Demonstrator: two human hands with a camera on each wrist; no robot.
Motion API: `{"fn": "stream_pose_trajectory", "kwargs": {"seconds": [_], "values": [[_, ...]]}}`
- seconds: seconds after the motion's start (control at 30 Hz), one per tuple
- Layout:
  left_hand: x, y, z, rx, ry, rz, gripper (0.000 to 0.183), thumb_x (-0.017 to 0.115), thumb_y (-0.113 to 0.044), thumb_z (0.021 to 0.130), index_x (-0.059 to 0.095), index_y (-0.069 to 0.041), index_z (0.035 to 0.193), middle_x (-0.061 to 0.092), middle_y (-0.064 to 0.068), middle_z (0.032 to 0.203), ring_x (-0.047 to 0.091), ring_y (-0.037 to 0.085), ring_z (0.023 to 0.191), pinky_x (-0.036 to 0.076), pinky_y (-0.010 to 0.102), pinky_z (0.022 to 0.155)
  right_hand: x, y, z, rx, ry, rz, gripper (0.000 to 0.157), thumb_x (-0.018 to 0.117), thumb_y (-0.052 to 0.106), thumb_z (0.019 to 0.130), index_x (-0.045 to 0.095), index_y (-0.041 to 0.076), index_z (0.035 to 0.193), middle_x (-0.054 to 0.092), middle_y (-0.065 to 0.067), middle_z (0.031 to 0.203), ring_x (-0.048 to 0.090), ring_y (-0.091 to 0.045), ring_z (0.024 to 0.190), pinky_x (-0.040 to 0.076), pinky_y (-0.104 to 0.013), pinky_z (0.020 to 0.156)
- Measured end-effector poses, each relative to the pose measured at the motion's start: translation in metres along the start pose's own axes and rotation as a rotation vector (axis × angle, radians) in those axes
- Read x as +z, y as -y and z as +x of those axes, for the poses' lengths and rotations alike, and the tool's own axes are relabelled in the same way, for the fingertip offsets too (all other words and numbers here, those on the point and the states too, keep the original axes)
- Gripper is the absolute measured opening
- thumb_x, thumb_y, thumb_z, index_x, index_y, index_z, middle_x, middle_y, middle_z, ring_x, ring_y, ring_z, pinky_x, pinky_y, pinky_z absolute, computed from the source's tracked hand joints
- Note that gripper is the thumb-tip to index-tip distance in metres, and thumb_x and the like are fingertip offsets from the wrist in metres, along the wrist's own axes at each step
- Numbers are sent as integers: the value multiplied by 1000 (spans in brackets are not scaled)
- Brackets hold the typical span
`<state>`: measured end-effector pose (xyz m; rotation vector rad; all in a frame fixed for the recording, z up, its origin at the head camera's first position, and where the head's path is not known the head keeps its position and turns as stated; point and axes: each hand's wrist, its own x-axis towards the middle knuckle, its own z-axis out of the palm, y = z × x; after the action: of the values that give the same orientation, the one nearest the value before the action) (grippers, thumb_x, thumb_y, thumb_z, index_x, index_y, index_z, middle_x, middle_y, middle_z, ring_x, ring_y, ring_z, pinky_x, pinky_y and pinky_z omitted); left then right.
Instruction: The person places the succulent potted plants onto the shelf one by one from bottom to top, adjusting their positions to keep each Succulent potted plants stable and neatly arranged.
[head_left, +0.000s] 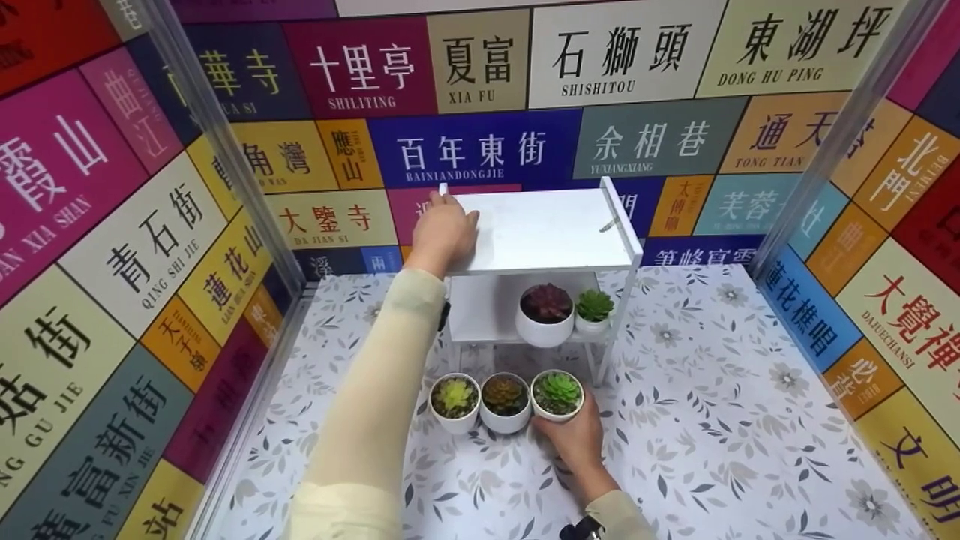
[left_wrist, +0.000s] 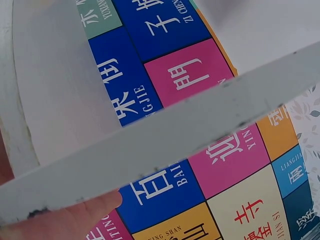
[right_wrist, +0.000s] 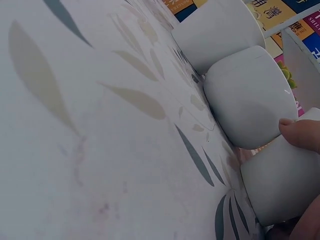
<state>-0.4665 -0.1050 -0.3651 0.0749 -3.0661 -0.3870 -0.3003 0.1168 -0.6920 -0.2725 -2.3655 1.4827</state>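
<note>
My left hand (head_left: pixel 444 234) grips the left upper side of a white two-tier shelf (head_left: pixel 544 225). In the left wrist view, fingers (left_wrist: pixel 95 207) show behind the shelf's scuffed white side bar (left_wrist: pixel 150 142). On the table, my right hand (head_left: pixel 581 439) holds a small white pot with a bright green succulent (head_left: pixel 559 388), thumb and fingers on either side of it. This pot is the right one of a row, beside a brownish succulent pot (head_left: pixel 505 403) and a yellow-green succulent pot (head_left: pixel 455 403). The right wrist view shows the thumb (right_wrist: pixel 300 134) against the held white pot (right_wrist: pixel 280 180).
On the shelf's lower tier stand a larger white pot with a dark red succulent (head_left: pixel 545 313) and a small green succulent pot (head_left: pixel 594 309). A leaf-patterned cloth (head_left: pixel 712 420) covers the table. Sign-printed walls (head_left: pixel 480 142) enclose the back and sides.
</note>
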Motion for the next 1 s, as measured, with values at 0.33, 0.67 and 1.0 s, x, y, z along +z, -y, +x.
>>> {"fn": "stream_pose_trajectory", "kwargs": {"seconds": [0.33,0.67,1.0], "values": [[-2,-1,-1,-14,22,-11,77,33,-48,115,18,7,167,16,26,176,28,38,163,30,49,133,-1,0,-2,63,32,-8,107,101,21,63,46,3,153,61,-22,148,59,-40,137,48,-53,118],[-2,-1,-1,9,25,16,78,30,-48,115,17,9,166,16,28,176,28,39,162,30,48,133,0,0,-2,54,13,-13,104,101,20,62,49,2,151,63,-22,145,61,-40,135,49,-51,117],[-2,1,-2,0,26,-3,77,30,-48,115,16,8,166,16,26,176,26,37,163,28,47,134,1,-1,-2,35,-1,-15,102,101,19,62,50,1,149,65,-22,142,62,-41,132,50,-52,114]]}}
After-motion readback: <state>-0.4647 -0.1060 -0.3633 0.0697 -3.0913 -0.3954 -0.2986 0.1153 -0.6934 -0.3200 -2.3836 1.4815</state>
